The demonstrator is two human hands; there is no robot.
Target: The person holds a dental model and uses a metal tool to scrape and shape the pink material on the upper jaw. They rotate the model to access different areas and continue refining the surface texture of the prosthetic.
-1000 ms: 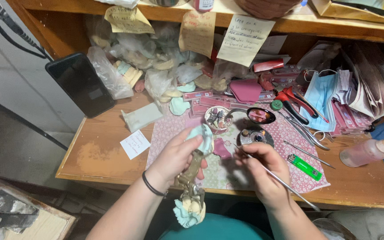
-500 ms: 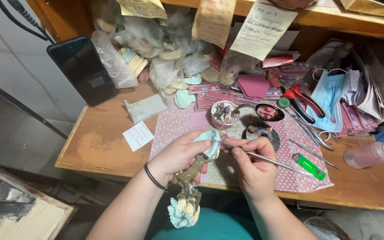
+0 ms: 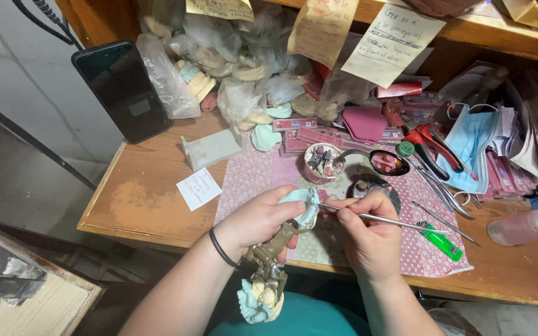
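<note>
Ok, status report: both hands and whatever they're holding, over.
Left hand gripping hinged metal frame with pale green plaster model. Right hand pinching thin metal tool, tip at model. Nothing between them.

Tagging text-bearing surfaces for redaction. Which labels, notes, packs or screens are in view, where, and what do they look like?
Phone: left rear, leaning upright, black, screen dark.
White note: hangs from the shelf, handwritten.
Yellow notes: hang from the shelf, left of the white one.
Paper slip: flat on the desk, left of the hands, white.
Pink packs: stacked at mid desk, flat strips.
</note>
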